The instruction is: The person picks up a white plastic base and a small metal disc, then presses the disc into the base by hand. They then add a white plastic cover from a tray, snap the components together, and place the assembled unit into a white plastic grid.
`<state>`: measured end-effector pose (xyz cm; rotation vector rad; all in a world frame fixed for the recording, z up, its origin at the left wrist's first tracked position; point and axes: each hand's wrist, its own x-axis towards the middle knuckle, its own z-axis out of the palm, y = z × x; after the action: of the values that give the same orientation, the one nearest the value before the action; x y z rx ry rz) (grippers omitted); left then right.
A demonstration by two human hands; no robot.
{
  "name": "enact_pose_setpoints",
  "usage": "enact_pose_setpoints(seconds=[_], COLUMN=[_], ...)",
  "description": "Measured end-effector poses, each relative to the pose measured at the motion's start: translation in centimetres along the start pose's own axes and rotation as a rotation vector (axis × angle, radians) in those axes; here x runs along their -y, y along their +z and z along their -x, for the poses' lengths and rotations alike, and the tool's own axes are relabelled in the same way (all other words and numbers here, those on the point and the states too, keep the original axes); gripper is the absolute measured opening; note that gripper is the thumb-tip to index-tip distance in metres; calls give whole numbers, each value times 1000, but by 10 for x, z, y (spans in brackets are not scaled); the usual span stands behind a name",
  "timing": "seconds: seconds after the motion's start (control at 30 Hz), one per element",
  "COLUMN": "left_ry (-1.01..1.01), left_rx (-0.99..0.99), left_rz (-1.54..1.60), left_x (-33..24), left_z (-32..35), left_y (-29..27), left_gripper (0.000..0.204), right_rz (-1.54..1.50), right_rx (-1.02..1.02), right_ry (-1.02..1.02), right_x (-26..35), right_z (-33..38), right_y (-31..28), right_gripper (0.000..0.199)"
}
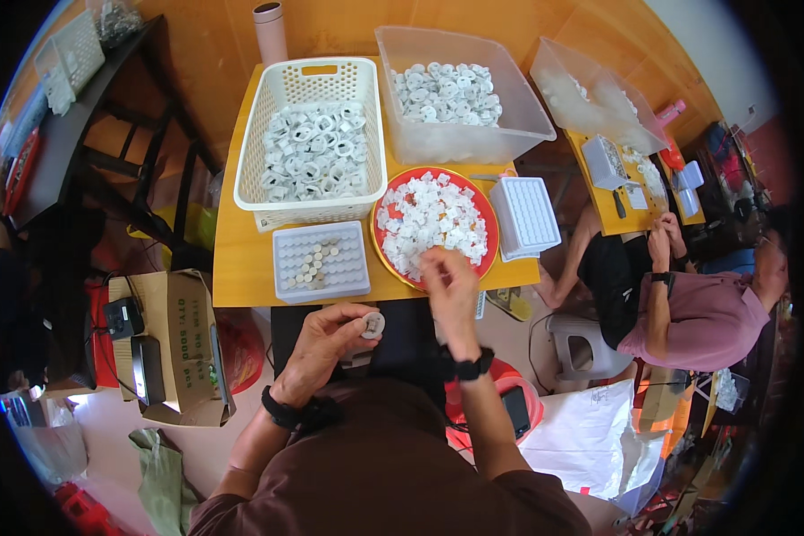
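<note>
— Hidden under the right hand (pixel 449 284): near rim of the red plate (pixel 487 259).
— Small round part (pixel 372 323) in the left hand (pixel 326 344): too small to identify. Far clear bin (pixel 590 94): contents blurred.

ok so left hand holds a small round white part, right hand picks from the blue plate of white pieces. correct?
Not quite: the plate is red, not blue, as the head view shows. The rest holds: the left hand holds a small round white part, and the right hand reaches into the white pieces.
</note>
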<state>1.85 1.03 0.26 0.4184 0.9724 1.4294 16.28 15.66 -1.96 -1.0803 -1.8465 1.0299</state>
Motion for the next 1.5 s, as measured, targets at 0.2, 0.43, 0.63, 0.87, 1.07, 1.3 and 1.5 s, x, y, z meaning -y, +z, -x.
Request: enact_pose_setpoints(seconds=[0.2,0.43,0.63,0.87,1.07,1.3,1.5], left_ry=[-33,-46,-46,-42,-52,-35,-47], left_rx=[28,13,21,0,-9,-7,12], left_rz=[-58,-54,-60,-24,-22,1,-7], left_x=[-5,-2,-2,0,-1,-2,-1], left_z=[1,3,4,6,6,7,9], left_y=[0,-5,-6,-7,-8,-11,-14], left_gripper=[18,18,19,18,17,18,20], right_rz=[455,466,-363,-684,-714,-744,-826], right_rx=[-61,118,126,191,259,318,356], right_ry=[-201,-113,274,396,365,482,496], right_x=[-54,-45,-54,-26,-14,-1,-2], right_z=[-49,-48,-42,-34,-27,-19,-15], right_y=[-31,-27,-36,-39,-28,-20,-21], right_gripper=[16,19,14,15,21,23,22])
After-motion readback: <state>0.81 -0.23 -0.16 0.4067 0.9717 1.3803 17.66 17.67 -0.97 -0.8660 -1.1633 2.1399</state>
